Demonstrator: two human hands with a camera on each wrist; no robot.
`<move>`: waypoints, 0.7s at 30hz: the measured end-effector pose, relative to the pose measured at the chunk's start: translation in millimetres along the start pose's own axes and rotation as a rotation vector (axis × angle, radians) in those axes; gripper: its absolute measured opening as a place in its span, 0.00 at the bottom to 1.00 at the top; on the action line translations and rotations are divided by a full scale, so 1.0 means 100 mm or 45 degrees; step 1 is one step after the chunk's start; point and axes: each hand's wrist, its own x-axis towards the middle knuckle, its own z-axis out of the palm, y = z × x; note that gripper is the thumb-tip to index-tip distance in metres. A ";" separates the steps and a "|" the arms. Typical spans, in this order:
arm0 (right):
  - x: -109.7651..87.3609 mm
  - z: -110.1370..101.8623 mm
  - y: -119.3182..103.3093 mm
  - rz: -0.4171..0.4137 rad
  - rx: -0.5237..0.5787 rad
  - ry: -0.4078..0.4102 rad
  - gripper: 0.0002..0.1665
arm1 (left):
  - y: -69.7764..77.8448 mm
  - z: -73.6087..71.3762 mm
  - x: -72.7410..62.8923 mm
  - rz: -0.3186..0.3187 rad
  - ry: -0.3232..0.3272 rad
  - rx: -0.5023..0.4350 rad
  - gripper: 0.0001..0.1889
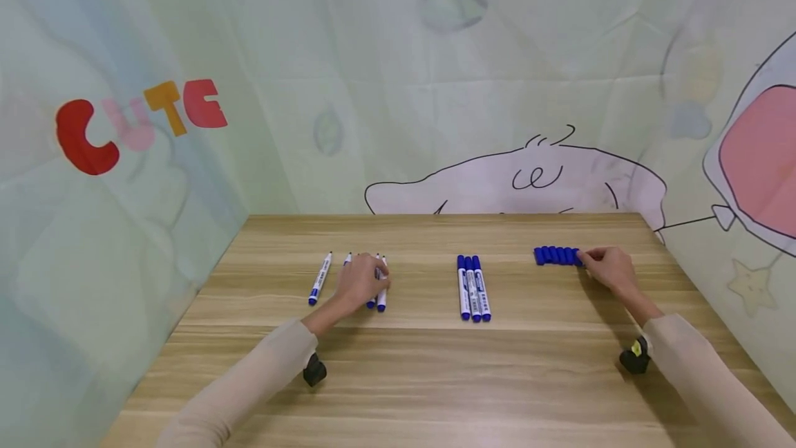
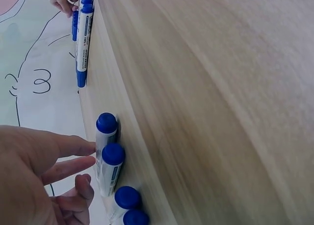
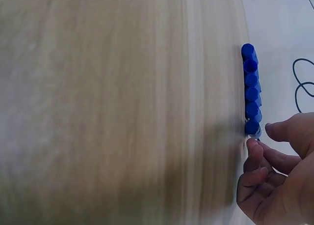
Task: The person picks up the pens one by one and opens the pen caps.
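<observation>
My left hand [image 1: 363, 281] reaches over several uncapped whiteboard markers at the left and partly hides them. In the left wrist view, its extended fingertips [image 2: 87, 145] are right at the side of a white marker [image 2: 107, 129] with a blue end. One uncapped marker [image 1: 320, 278] lies apart, left of that hand. My right hand [image 1: 611, 269] is at the right end of a row of blue marker caps [image 1: 553, 256]. In the right wrist view, the thumb [image 3: 277, 130] and index finger are beside the last cap [image 3: 252, 126], the other fingers loosely bent.
Three capped blue markers [image 1: 474, 289] lie side by side between the hands. Everything lies on a wood-grain table [image 1: 435, 379], with a printed cloth backdrop [image 1: 398, 88] behind it and at both sides. Each wrist carries a small black camera [image 1: 314, 370].
</observation>
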 end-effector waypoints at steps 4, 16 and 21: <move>-0.03 -0.03 0.02 -0.007 -0.016 0.007 0.24 | 0.00 -0.03 0.00 -0.014 0.003 0.001 0.08; -0.17 -0.22 -0.02 -0.044 0.000 -0.014 0.27 | 0.03 -0.05 0.02 -0.023 0.007 -0.037 0.11; -0.23 -0.27 -0.11 -0.127 0.011 -0.036 0.25 | 0.07 -0.04 0.05 0.054 0.039 -0.090 0.13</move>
